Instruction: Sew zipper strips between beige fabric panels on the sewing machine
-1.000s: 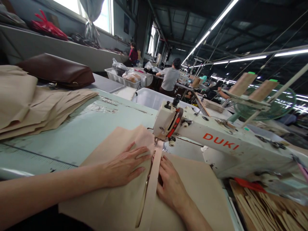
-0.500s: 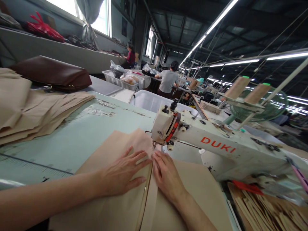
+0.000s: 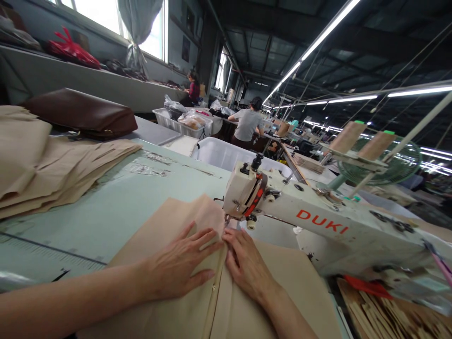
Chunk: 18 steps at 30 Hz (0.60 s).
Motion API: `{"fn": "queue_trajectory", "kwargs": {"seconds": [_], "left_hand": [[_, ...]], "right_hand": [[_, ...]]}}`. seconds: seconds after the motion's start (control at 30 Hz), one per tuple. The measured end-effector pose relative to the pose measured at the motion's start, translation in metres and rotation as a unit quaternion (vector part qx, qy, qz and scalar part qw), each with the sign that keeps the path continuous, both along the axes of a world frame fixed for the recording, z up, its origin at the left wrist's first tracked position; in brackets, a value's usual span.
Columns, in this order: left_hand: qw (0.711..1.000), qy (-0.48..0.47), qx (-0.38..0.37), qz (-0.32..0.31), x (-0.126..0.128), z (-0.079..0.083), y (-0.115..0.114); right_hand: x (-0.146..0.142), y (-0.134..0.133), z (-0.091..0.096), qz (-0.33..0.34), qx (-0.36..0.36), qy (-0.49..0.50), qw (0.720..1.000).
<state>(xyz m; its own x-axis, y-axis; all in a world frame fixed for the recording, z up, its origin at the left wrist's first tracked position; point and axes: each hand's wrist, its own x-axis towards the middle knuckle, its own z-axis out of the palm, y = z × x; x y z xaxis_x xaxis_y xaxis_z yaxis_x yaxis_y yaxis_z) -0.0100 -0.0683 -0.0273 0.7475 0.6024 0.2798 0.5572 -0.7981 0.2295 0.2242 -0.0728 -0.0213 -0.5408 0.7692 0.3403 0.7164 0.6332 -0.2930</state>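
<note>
A tan fabric panel [image 3: 155, 240] lies under the head of a white sewing machine [image 3: 243, 188] marked DUKI. Flat on the panel, left of the seam, rests my left hand [image 3: 185, 259], its fingers spread. My right hand [image 3: 247, 261] is close to the needle, fingers together and pinching the fabric edge along the seam. Between the hands runs a narrow strip like a zipper [image 3: 213, 294], with a small shiny metal piece on it. The fingertips of both hands lie just in front of the presser foot [image 3: 228, 220]. My right thumb is partly hidden.
Stacked tan pieces [image 3: 67, 165] and a dark brown leather bag [image 3: 81, 113] lie at left. Behind the machine stands a white plastic bin [image 3: 222, 153]. Thread cones [image 3: 377, 143] stand at right, above a board of tan strips [image 3: 391, 306]. Two people work further back.
The view has shifted slightly, so the scene sits a little lower. The panel appears to have fed slightly under the presser foot; both hands keep nearly the same pose on it.
</note>
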Motion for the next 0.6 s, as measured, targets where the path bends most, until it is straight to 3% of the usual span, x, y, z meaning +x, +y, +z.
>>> {"fn": "queue_trajectory", "kwargs": {"seconds": [0.27,0.6], "left_hand": [[1.0,-0.01,-0.014,0.02,0.0018,-0.001,-0.0033],[1.0,-0.01,-0.007,0.019,-0.0009,0.0033,-0.004]], "right_hand": [[-0.0043,-0.0018,-0.0012,-0.038,0.023,-0.007,0.999],[-0.0025,-0.0031,-0.0034,-0.024,0.01,-0.009,1.0]]}}
